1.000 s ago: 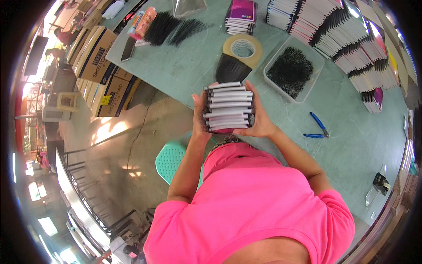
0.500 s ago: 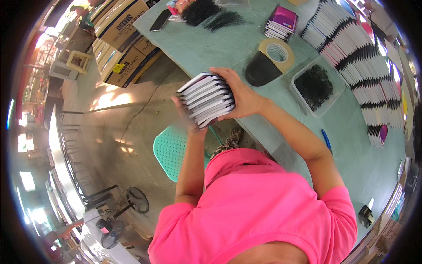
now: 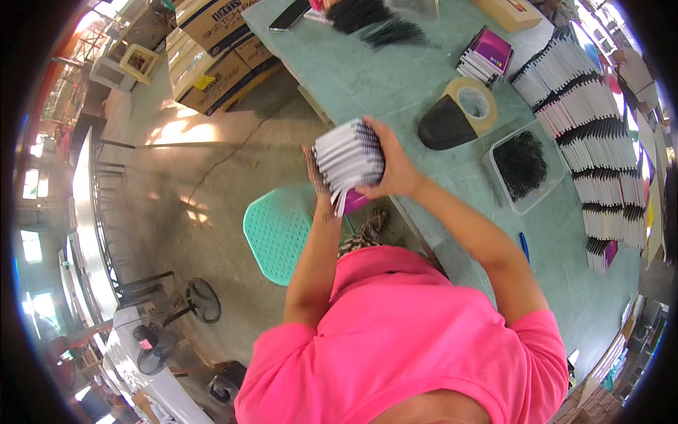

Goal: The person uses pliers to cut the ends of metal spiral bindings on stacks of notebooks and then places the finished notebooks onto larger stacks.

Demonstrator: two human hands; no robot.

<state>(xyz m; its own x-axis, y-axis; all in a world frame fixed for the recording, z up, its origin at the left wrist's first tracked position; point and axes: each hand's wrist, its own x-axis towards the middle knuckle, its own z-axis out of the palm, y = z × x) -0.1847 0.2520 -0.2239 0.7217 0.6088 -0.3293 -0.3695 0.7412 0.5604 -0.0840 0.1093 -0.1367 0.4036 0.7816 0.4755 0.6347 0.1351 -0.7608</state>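
Between my hands is a block of small spiral notebooks [image 3: 346, 157], held past the table's left edge, above the floor. Their white page edges face up, and dark coil bindings lie along the right side. My right hand [image 3: 393, 161] is wrapped round that coil side. My left hand [image 3: 315, 172] presses the opposite side, with most of its fingers hidden behind the pages. At the near end of the block a notebook splays out a little, and part of a purple cover shows under it.
On the green table [image 3: 452, 205] are a tape roll [image 3: 474, 103] on a black-ended holder, a clear tub [image 3: 521, 169] of black coils, a small notebook stack [image 3: 489, 53], and long notebook rows [image 3: 593, 134]. A blue pen [image 3: 524, 247] lies nearer. A turquoise stool [image 3: 277, 233] stands left; cartons [image 3: 212, 78] sit beyond.
Page edges in the block sit closer together now, and its near-end notebook has splayed out, showing purple. Both hands keep their hold. The whole view has shifted slightly.
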